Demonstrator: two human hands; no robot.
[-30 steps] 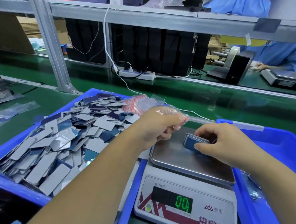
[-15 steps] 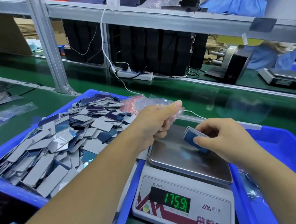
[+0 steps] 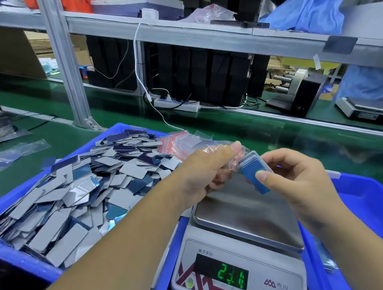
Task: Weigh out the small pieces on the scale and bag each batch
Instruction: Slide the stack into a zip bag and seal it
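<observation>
While the left hand (image 3: 203, 174) pinches a small clear bag (image 3: 239, 155) open above the scale (image 3: 240, 241), the right hand (image 3: 293, 176) grips a stack of blue pieces (image 3: 253, 172) at the bag's mouth. Left of the scale, a blue tray (image 3: 16, 260) on the green worktop (image 3: 67, 139) holds the heap of loose pieces (image 3: 77, 190).

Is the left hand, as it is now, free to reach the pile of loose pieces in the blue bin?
Probably not yet: the left hand pinches a clear zip bag at the stack held by the right hand. The pile itself lies uncovered beside it.
</observation>
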